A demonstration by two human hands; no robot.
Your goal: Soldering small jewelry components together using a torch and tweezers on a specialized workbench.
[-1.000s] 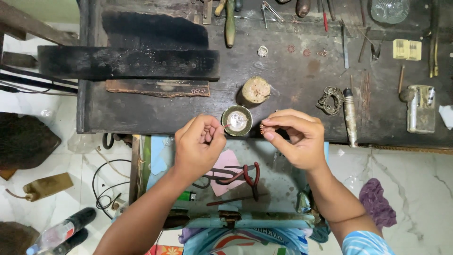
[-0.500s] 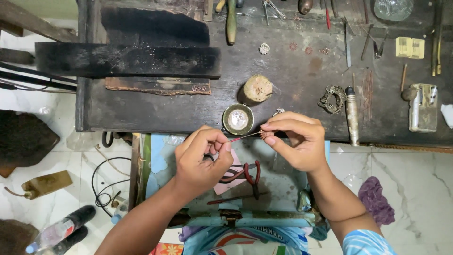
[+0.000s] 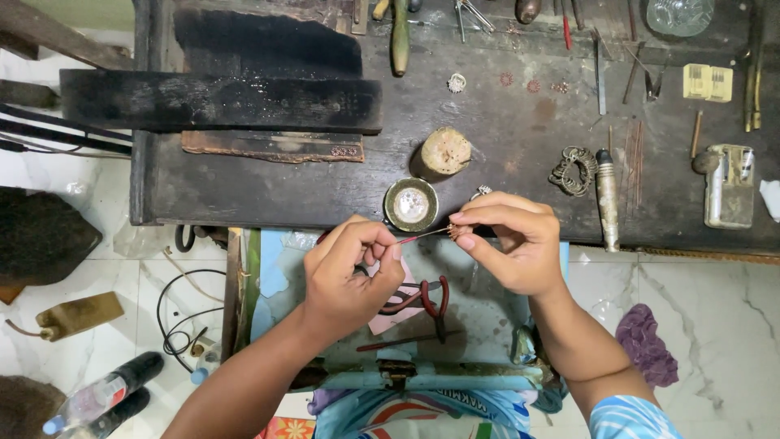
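Note:
My left hand (image 3: 351, 272) pinches the near end of a thin red-and-metal wire tool (image 3: 422, 235) that points right. My right hand (image 3: 510, 244) pinches a tiny reddish ornament (image 3: 461, 231) at the tool's tip. Both hands hover just off the near edge of a dark wooden workbench (image 3: 268, 187). A small round metal dish (image 3: 411, 204) sits on the bench right above the hands. Red-handled pliers (image 3: 431, 297) lie below my hands.
A wooden stub (image 3: 445, 152) stands behind the dish. A coiled chain piece (image 3: 574, 170), a metal torch-like cylinder (image 3: 607, 199) and a lighter-like box (image 3: 728, 185) lie to the right. A long black block (image 3: 219, 100) occupies the bench's left. Bottles (image 3: 101, 396) and cables (image 3: 183, 313) lie on the marble floor.
My left hand has drifted down and away from the right, so the thin tool between them now shows. The right hand stays near the dish.

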